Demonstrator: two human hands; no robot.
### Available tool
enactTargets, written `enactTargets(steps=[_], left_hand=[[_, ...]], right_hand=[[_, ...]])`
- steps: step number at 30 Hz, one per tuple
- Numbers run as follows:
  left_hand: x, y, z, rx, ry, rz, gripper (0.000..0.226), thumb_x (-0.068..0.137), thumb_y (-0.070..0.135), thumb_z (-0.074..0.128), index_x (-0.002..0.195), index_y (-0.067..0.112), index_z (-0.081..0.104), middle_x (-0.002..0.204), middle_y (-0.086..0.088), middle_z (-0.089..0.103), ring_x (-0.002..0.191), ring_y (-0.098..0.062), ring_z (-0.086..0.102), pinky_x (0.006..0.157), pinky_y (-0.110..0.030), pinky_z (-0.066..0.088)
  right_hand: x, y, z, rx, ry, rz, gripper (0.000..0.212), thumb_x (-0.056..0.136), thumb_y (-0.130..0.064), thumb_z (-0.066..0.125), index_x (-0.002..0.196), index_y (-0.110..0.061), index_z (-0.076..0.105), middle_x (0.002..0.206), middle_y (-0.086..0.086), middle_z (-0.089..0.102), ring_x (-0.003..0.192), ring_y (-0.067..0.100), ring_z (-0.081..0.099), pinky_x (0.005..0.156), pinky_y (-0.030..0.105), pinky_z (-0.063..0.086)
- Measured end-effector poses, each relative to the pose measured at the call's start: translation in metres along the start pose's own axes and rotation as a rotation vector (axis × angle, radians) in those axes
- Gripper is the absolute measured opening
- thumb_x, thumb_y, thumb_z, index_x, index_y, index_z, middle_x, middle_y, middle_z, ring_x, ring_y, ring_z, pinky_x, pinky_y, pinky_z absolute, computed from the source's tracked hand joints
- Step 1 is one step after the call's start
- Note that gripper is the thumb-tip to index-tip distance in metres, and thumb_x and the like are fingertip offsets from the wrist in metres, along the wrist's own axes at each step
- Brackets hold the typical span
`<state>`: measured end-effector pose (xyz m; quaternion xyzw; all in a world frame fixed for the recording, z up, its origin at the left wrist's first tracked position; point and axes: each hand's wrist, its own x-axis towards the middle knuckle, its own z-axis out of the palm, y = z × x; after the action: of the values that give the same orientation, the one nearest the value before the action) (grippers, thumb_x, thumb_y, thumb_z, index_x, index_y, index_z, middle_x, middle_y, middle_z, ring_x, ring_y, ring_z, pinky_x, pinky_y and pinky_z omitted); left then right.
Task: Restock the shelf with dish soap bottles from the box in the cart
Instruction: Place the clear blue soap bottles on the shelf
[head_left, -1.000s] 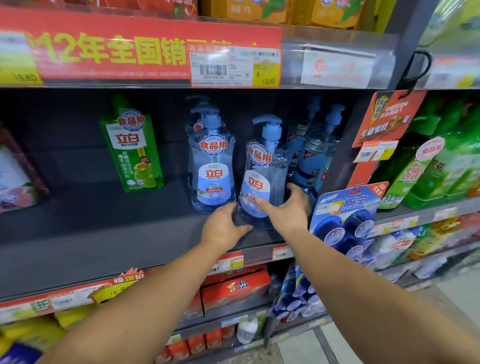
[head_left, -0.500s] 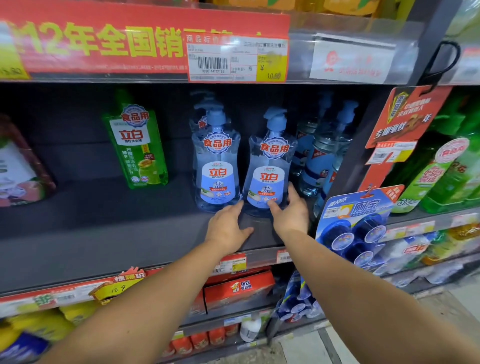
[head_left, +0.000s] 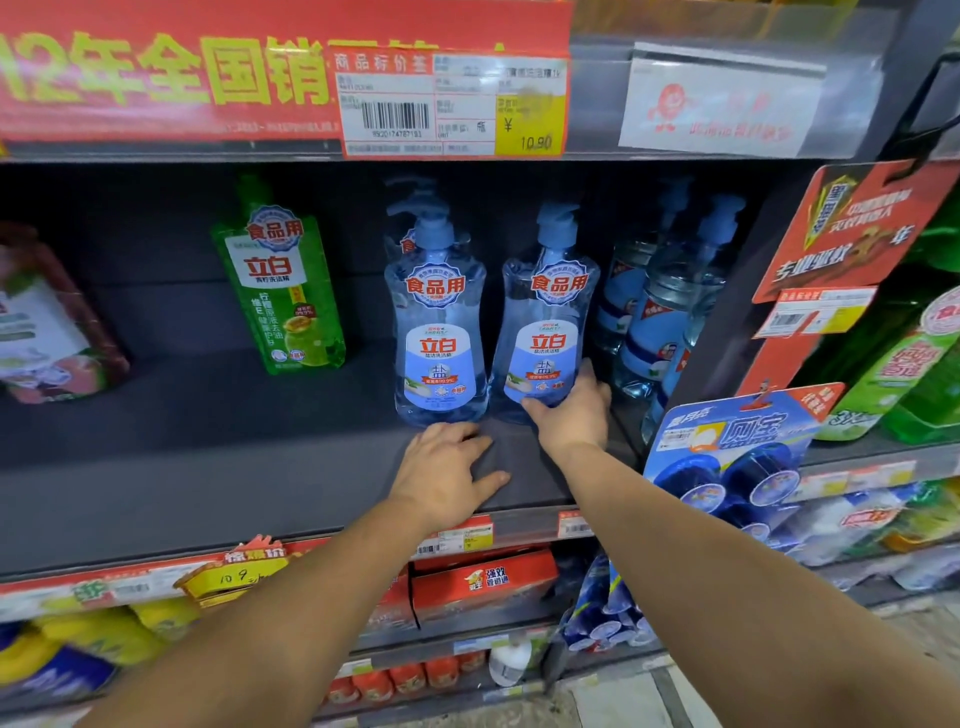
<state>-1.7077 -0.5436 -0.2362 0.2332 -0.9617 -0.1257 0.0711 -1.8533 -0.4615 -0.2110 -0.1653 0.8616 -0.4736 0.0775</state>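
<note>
Two clear blue pump bottles of dish soap stand side by side on the dark grey shelf. The left bottle stands free, with another like it behind. My right hand grips the base of the right bottle, which stands upright with its label facing out. My left hand hovers flat over the shelf just in front of the left bottle, fingers spread, holding nothing. Further blue pump bottles stand to the right, partly behind the shelf post. The cart and the box are out of view.
A green refill pouch stands left of the bottles, a reddish pack at the far left. A hanging strip of blue toilet blocks juts out at the right post. Green bottles fill the neighbouring bay. Red boxes sit below.
The right bottle was tilted and turned; now it stands upright, label forward, beside the left one. My left hand has come off it and drawn back toward the shelf edge.
</note>
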Motion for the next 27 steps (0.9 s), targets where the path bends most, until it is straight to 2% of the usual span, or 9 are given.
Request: enactTargets(steps=[9,14,18,22,27], left_hand=[[-0.001,0.0,0.0,-0.007,-0.016,-0.032,0.065,0.09,0.062,0.048,0.144,0.028,0.043,0.153,0.008,0.035,0.139,-0.015,0.026,0.117,-0.033,0.02],[-0.002,0.002,-0.013,0.004,-0.105,-0.023,0.063,0.091,0.06,0.049,0.144,0.026,0.044,0.153,0.003,0.035,0.139,-0.021,0.028,0.116,-0.034,0.022],[-0.029,-0.013,-0.033,0.027,0.04,-0.095,0.059,0.092,0.059,0.045,0.14,0.026,0.047,0.148,0.001,0.041,0.137,-0.022,0.03,0.114,-0.035,0.022],[-0.096,-0.065,-0.063,0.076,0.175,-0.235,0.058,0.092,0.058,0.045,0.14,0.026,0.045,0.151,-0.001,0.036,0.141,-0.023,0.025,0.117,-0.037,0.016],[-0.244,-0.189,-0.109,0.164,0.259,-0.469,0.059,0.089,0.059,0.048,0.137,0.024,0.047,0.147,-0.005,0.041,0.137,-0.027,0.03,0.113,-0.039,0.019]], right_hand=[[0.004,-0.002,0.003,0.018,-0.029,-0.019,0.094,0.078,-0.016,0.078,0.152,-0.015,0.021,0.144,0.017,0.03,0.13,0.035,0.041,0.108,0.042,0.038],[-0.016,-0.011,-0.01,-0.073,-0.043,-0.033,0.083,0.084,-0.023,0.072,0.151,-0.016,0.024,0.143,0.014,0.035,0.129,0.033,0.044,0.102,0.037,0.04],[-0.065,-0.026,-0.015,-0.214,-0.062,-0.159,0.072,0.087,-0.026,0.068,0.148,-0.019,0.032,0.143,0.013,0.039,0.131,0.031,0.041,0.106,0.034,0.035],[-0.139,-0.057,0.016,-0.417,-0.141,-0.311,0.065,0.089,-0.032,0.063,0.146,-0.02,0.035,0.145,0.009,0.04,0.135,0.03,0.034,0.109,0.039,0.033],[-0.279,-0.125,0.132,-0.543,-0.329,-0.53,0.068,0.088,-0.041,0.059,0.148,-0.023,0.032,0.15,0.01,0.035,0.141,0.03,0.026,0.117,0.038,0.024]])
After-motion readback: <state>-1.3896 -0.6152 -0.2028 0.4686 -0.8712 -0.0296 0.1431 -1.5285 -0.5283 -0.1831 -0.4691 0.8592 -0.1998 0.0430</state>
